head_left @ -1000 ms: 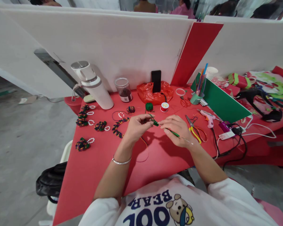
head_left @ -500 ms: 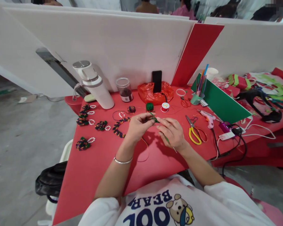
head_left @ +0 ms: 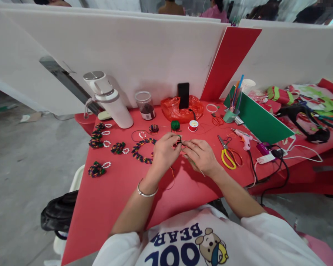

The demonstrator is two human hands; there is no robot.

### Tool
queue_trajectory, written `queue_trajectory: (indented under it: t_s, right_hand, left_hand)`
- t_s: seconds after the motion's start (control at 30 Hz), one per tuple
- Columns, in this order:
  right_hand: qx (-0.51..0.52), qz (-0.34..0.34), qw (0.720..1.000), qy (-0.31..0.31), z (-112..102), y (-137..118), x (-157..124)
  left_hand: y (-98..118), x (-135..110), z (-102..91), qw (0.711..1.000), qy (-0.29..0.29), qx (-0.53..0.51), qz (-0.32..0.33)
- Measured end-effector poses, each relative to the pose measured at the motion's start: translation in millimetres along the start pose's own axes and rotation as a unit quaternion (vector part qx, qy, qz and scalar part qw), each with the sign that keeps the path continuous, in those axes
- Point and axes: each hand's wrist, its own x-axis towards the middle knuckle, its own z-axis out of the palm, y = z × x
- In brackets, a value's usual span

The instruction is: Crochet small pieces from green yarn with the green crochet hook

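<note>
My left hand (head_left: 165,152) pinches a small piece of dark green yarn (head_left: 179,139) between thumb and fingers, above the middle of the red table. Close against it, my right hand (head_left: 202,154) is closed around a thin crochet hook (head_left: 202,172), whose pale end sticks out below the palm; its tip is hidden at the yarn. A green yarn ball (head_left: 175,125) lies just beyond my hands. Left of my left hand is a braided multicolour yarn loop (head_left: 138,154), partly covered by that hand. An orange strand (head_left: 172,177) trails on the table under my left wrist.
Yarn pieces with bead loops (head_left: 96,169) lie at the left, near a white tumbler (head_left: 119,112). A jar (head_left: 145,105), a phone (head_left: 183,95) and a thread spool (head_left: 193,126) stand behind. Yellow-handled scissors (head_left: 228,159), a pink glue gun (head_left: 244,139) and cables lie right.
My hands have drawn closer together at the green yarn. My right fingers have shifted left toward the left fingertips, and less of the green strand shows.
</note>
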Motion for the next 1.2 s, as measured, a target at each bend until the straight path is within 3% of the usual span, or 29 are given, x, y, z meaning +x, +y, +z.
queue_trajectory:
  t_s: [0.2,0.33,0.43,0.53,0.63,0.73,0.87,0.97,1.03,1.1,1.2]
  right_hand:
    - [-0.011,-0.007,1.000,0.009,1.9,1.0,0.4]
    - [0.008,0.008,0.999,0.031,3.6,1.4,-3.0]
    - [0.034,0.037,0.997,0.054,7.8,0.7,-8.1]
    - [0.043,0.043,0.994,0.088,13.8,1.0,-11.8]
    - [0.055,0.029,0.993,0.100,15.1,6.6,-11.2]
    - [0.095,-0.013,0.994,0.059,5.3,18.1,-6.2]
    - [0.175,-0.060,0.981,-0.052,-21.8,31.1,4.1]
    - [0.256,-0.014,0.962,-0.096,-41.3,32.9,10.5]
    - [0.328,0.041,0.937,-0.112,-48.7,32.5,12.0]
    - [0.425,0.108,0.891,-0.114,-49.1,33.0,10.1]
    - [0.555,0.209,0.801,-0.085,-37.9,35.6,2.7]
  left_hand:
    - [-1.1,0.9,1.1,1.000,-0.023,-0.015,-0.012]
    - [-4.9,4.2,1.7,0.984,-0.015,-0.151,-0.090]
    - [-8.4,8.2,1.0,0.911,-0.043,-0.354,-0.205]
    - [-9.3,11.5,-2.3,0.830,-0.099,-0.471,-0.282]
    - [-9.6,13.1,-6.8,0.798,-0.134,-0.504,-0.302]
    - [-13.0,13.4,-10.6,0.807,-0.150,-0.487,-0.297]
    - [-19.1,12.0,-12.9,0.861,-0.148,-0.416,-0.254]
    - [-19.6,10.1,-14.5,0.884,-0.168,-0.372,-0.226]
    - [-17.5,8.9,-16.6,0.883,-0.188,-0.371,-0.220]
    - [-14.2,8.2,-19.1,0.872,-0.206,-0.385,-0.220]
    - [-9.9,8.1,-21.9,0.861,-0.219,-0.405,-0.217]
